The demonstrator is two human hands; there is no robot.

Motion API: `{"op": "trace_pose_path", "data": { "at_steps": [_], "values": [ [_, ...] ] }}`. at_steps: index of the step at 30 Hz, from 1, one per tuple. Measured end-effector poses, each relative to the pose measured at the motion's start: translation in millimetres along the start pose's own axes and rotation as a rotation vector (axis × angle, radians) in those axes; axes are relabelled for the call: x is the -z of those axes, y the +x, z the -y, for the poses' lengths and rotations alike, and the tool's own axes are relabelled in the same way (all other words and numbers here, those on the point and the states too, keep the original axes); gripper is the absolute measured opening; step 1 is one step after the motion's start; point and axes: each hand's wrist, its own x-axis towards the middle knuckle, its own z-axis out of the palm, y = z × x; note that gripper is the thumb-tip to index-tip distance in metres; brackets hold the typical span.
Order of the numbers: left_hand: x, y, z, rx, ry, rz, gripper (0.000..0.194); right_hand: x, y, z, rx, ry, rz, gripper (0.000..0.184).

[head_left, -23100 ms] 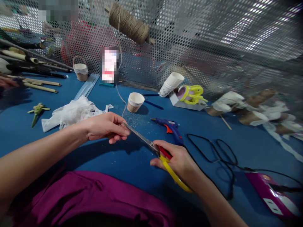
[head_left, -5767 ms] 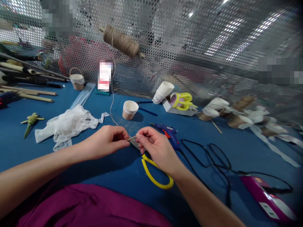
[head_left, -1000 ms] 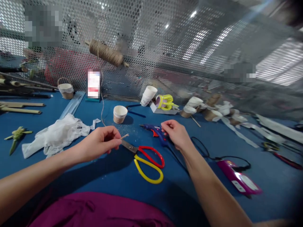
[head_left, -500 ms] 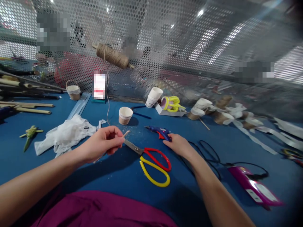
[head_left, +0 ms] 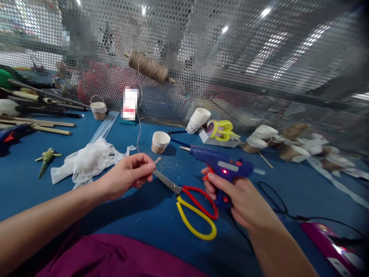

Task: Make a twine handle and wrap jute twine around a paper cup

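Note:
My left hand pinches the end of a piece of twine, its tip poking out past the thumb. In my right hand is a blue glue gun, held up off the table with its nozzle pointing left and a red light glowing on its side. Scissors with one red and one yellow handle lie between my hands, their blade tips hidden behind the left fingers. A small paper cup wrapped in brown twine stands just beyond my left hand.
A twine spool hangs at the mesh screen. Crumpled white fabric lies left, near a green plant piece. Stacked white cups and yellow tape stand behind. A purple power strip and black cord lie right.
My right hand has picked the glue gun up from the table and now grips its handle. The left hand keeps its pinch on the twine. The view has shifted slightly.

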Motion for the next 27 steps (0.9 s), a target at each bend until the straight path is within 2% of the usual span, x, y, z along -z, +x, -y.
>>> {"op": "trace_pose_path", "data": {
  "at_steps": [2,5,11,14,18,23,27],
  "values": [
    [0.9,1,2,-0.02,0.02,-0.02,0.028,-13,-14,1,0.083,-0.026,0.024,0.021],
    [1.8,2,4,-0.021,0.036,-0.038,0.026,-28,-31,-5,0.171,-0.129,-0.056,0.015],
    [-0.2,3,6,0.012,0.015,-0.044,0.027,-32,-32,-32,0.432,-0.374,-0.001,0.013],
    [-1.0,3,6,0.026,0.026,-0.047,0.027,-32,-32,-36,0.438,-0.387,-0.03,0.016],
    [-1.2,3,6,0.024,0.031,-0.058,0.027,-37,-38,-30,0.363,-0.391,-0.093,0.015],
    [-1.8,4,5,0.022,0.028,-0.048,0.027,-39,-41,-26,0.322,-0.373,-0.099,0.015],
    [-1.9,4,3,0.016,0.035,-0.053,0.026,-37,-40,-27,0.342,-0.412,-0.093,0.015]
  ]
}}
